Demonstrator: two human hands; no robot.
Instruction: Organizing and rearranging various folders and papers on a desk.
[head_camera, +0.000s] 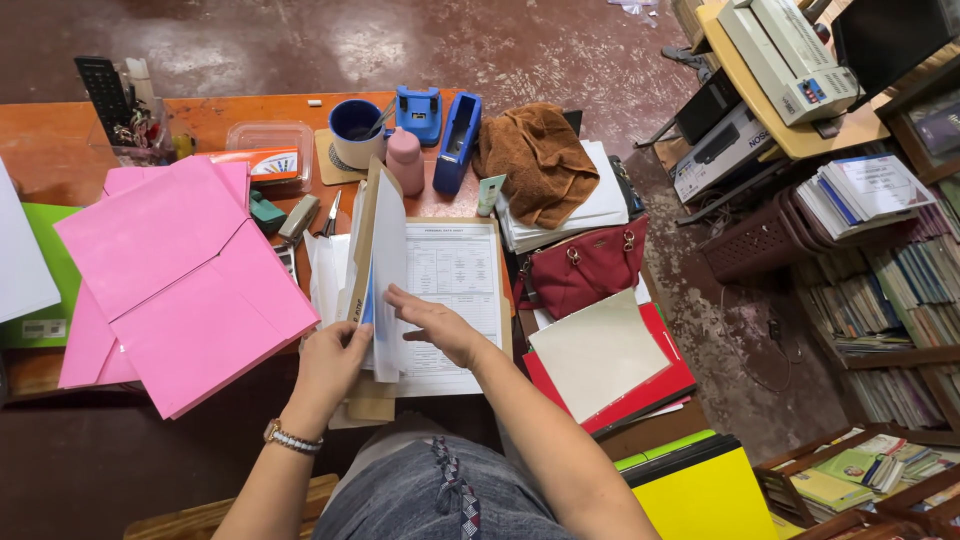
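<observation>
- Left hand (330, 362) first: we see it curled around the lower edge of a raised sheaf of papers (378, 265), fingers closed on it, holding the sheaf upright on its edge.
- Right hand (432, 322), at three o'clock from the left: fingers spread and bent, tips touching the raised pages while the palm hovers over the printed form (458, 285).
- That form lies flat on an open brown folder (372, 400), right in front of us at the near edge of the desk (40, 150).
- A wristwatch (292, 438) sits on the left wrist.
- At nine o'clock from the hands we find a stack of pink folders (180, 275), with a green folder (45, 300) beyond it.
- At twelve o'clock: a blue mug (355, 130), a pink bottle (405, 160) and a blue tape dispenser (458, 140).
- At one o'clock a brown cloth (540, 160) lies on a white paper pile (590, 215).
- At three o'clock a red handbag (585, 268), and below it, at four o'clock, a red folder (660, 385) under a pale sheet.
</observation>
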